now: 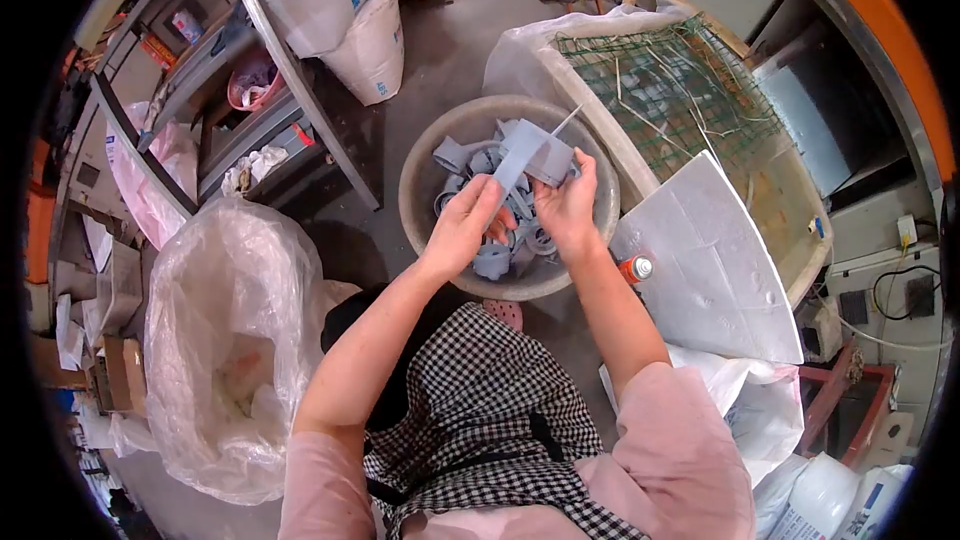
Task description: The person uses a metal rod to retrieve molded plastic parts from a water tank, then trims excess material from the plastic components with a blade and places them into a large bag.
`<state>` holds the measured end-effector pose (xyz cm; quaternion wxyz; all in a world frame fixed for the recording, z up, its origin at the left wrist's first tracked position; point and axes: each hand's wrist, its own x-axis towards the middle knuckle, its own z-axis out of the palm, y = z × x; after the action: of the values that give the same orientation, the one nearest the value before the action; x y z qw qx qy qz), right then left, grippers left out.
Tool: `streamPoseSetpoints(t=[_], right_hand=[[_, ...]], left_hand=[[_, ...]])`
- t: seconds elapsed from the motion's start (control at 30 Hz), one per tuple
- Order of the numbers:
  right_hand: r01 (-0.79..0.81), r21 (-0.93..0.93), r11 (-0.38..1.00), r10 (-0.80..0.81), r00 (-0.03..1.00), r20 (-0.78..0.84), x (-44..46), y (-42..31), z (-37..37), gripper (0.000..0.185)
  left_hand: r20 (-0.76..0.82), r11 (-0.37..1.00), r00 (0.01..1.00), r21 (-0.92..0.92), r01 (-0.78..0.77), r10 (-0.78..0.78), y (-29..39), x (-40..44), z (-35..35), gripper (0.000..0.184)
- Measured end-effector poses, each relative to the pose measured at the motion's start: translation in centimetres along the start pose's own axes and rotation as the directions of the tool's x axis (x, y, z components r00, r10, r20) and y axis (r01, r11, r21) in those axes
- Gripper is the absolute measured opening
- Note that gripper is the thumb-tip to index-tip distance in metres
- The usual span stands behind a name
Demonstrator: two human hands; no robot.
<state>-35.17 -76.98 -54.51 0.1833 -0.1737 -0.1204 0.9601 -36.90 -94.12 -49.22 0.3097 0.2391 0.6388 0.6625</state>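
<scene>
My left hand (465, 227) is closed on a flat grey plastic piece (517, 158) with a thin pointed spur. Close beside it, my right hand (567, 202) grips the right side of a grey plastic part (551, 161); whether the two pieces are joined I cannot tell. Both hands are above a large round basin (421, 252). Inside the basin lie several grey plastic parts (455, 154), some ring-shaped. My fingertips are partly hidden behind the pieces.
A plastic-lined container (235, 340) stands at left. On the right is a water tub (620, 155) with green mesh (690, 80) over it. A white foam board (710, 260) leans there beside a spray can (636, 268). Full sacks (365, 45) stand at the back.
</scene>
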Motion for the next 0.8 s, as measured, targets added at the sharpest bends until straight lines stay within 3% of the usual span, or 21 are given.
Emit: streamPoseSetpoints(t=[0.03, 0.07, 0.13, 0.27, 0.33, 0.4, 0.47, 0.5, 0.53, 0.63, 0.67, 0.73, 0.77, 0.8], right_hand=[[0.030, -0.024, 0.999, -0.029, 0.997, 0.068, -0.3, 0.2, 0.3, 0.046], [0.031, -0.023, 0.999, -0.029, 0.997, 0.068, -0.5, 0.3, 0.6, 0.046], [0.141, -0.147, 0.979, -0.110, 0.974, 0.198, -1.2, 0.5, 1.1, 0.044], [0.091, -0.227, 0.970, -0.030, 0.966, 0.256, -2.1, 0.0, 1.5, 0.042], [-0.040, -0.374, 0.927, 0.119, 0.974, 0.191, -2.4, -1.8, 2.0, 0.030], [-0.027, -0.446, 0.895, 0.150, 0.958, 0.243, -1.4, -3.5, 0.9, 0.027], [0.017, -0.779, 0.627, 0.309, 0.912, 0.269, -1.0, -4.7, 1.5, 0.026], [-0.002, -0.812, 0.584, 0.324, 0.918, 0.231, -0.8, -5.1, 1.9, 0.042], [-0.007, -0.812, 0.583, 0.325, 0.918, 0.226, 0.0, -5.5, 2.0, 0.042], [0.018, -0.996, 0.093, 0.279, 0.959, 0.043, 0.7, -6.1, 3.1, 0.062], [0.010, -0.996, 0.091, 0.285, 0.958, 0.035, 0.9, -6.1, 3.1, 0.062], [0.395, -0.919, 0.004, 0.391, 0.845, 0.365, 1.8, -6.3, 3.2, 0.059], [0.422, -0.905, -0.052, 0.422, 0.831, 0.363, 2.7, -5.9, 2.6, 0.052], [0.419, -0.907, -0.053, 0.427, 0.830, 0.359, 3.3, -5.6, 2.3, 0.052]], left_hand=[[-0.036, 0.967, 0.994, 0.240, -0.091, 0.103, 0.2, 0.1, 0.0, 0.049], [-0.035, 0.966, 0.994, 0.241, -0.092, 0.103, 0.5, 0.0, -0.2, 0.049], [-0.168, 0.840, 0.985, 0.540, 0.053, 0.046, 1.3, -0.2, -0.5, 0.044], [-0.295, 0.856, 0.951, 0.511, 0.075, 0.093, -1.0, 0.1, -1.4, 0.039], [-0.292, 0.832, 0.900, 0.540, -0.124, 0.324, -1.4, -0.5, -2.2, 0.030], [-0.216, 0.802, 0.896, 0.558, -0.213, 0.389, -2.2, -0.6, -3.4, 0.023], [-0.115, 0.721, 0.896, 0.642, -0.262, 0.428, -2.0, -0.5, -4.0, 0.016], [-0.113, 0.714, 0.902, 0.654, -0.248, 0.416, -2.0, -0.3, -4.2, 0.013], [-0.114, 0.717, 0.904, 0.652, -0.244, 0.412, -1.9, 0.0, -4.3, 0.013], [0.024, 0.548, 0.885, 0.778, -0.308, 0.464, -1.6, 0.5, -4.7, 0.014], [0.018, 0.554, 0.889, 0.777, -0.301, 0.457, -1.3, 0.5, -4.8, 0.014], [0.032, 0.507, 0.914, 0.824, -0.254, 0.406, -1.0, 0.9, -5.0, 0.014], [0.122, 0.428, 0.902, 0.849, -0.311, 0.414, -1.1, 1.2, -5.2, 0.013], [0.117, 0.433, 0.904, 0.848, -0.306, 0.411, -1.3, 1.5, -5.3, 0.013]])
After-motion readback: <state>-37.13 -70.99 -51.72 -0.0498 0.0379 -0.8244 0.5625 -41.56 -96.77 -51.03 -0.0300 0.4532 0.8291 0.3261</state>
